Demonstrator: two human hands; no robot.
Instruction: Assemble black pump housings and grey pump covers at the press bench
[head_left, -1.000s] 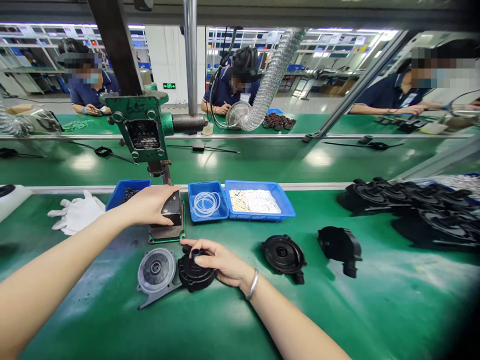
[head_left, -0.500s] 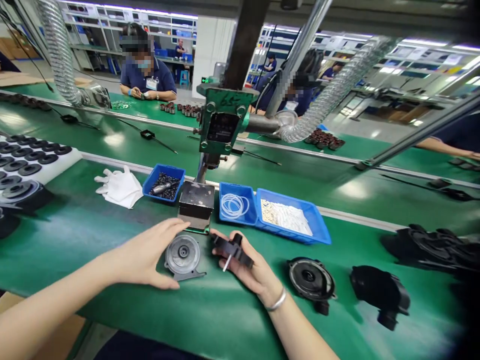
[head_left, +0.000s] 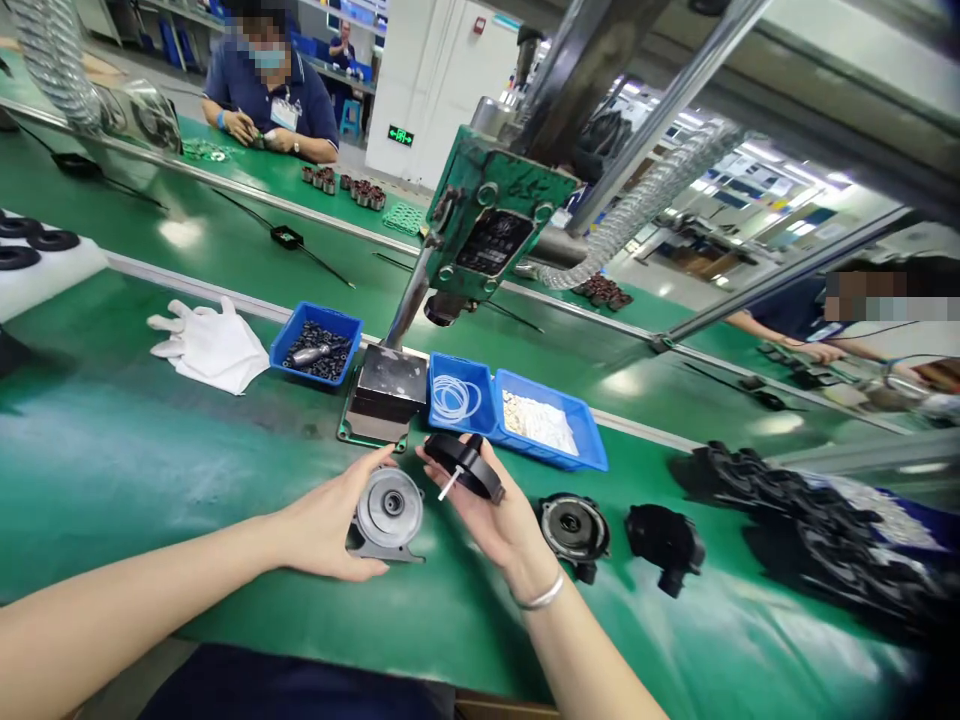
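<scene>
Head view: the right hand (head_left: 499, 510) has its fingers and thumb closed around a black round housing (head_left: 466, 468), held tilted above the green bench (head_left: 315, 620), a white pin (head_left: 450, 484) sticking out; the fingers behind the housing are partly hidden. The left hand (head_left: 337, 520) is spread in a wide C around the left side of a grey metal disc part (head_left: 390, 505) lying on the bench; its thumb and fingers cover that edge, so whether they press on it I cannot tell. Just beyond stands the press base (head_left: 390, 378). Whatever lies under the white strips in the long blue tray (head_left: 551, 420) is hard to make out. At right, the piled black housings (head_left: 810, 530) blur into a dark corner, and a co-worker's head (head_left: 259, 15) is cut off by the top edge.
</scene>
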